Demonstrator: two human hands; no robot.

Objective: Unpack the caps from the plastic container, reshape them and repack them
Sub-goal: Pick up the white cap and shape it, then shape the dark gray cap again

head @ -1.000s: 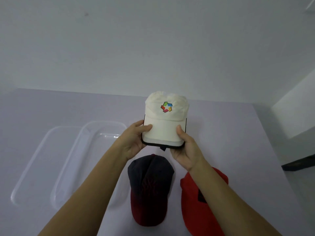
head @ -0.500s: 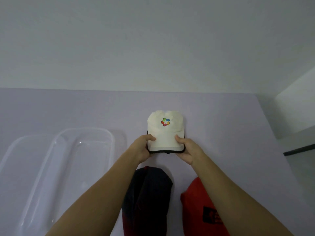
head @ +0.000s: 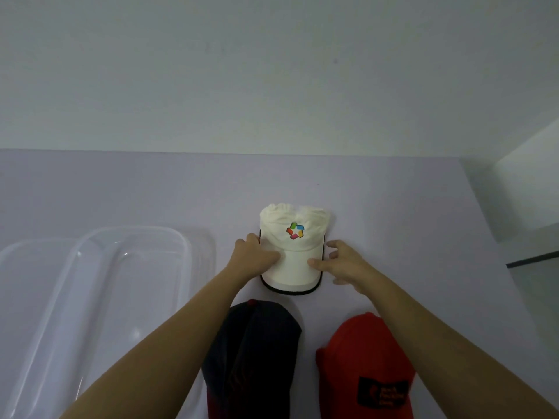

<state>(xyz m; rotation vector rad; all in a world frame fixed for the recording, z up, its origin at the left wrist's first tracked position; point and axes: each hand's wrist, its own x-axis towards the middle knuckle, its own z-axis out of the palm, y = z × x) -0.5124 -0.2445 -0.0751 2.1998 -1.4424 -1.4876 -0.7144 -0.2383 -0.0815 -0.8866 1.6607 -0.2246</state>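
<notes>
A white cap with a colourful logo lies on the lilac table, brim toward me and crown crumpled. My left hand holds the brim's left edge, thumb on top and fingers at the side. My right hand is spread beside the brim's right edge, only its thumb tip touching the cap. Nearer to me lie a dark navy cap and a red cap with a black patch, partly hidden by my forearms. The clear plastic container stands at the left with nothing inside.
A clear lid lies partly under the container's left side. A white wall rises behind the table's far edge. At the right the table ends, with a white block and dark ledge beyond it.
The white cap went from held up in both hands down and away onto the table. My right hand's fingers have spread off the brim.
</notes>
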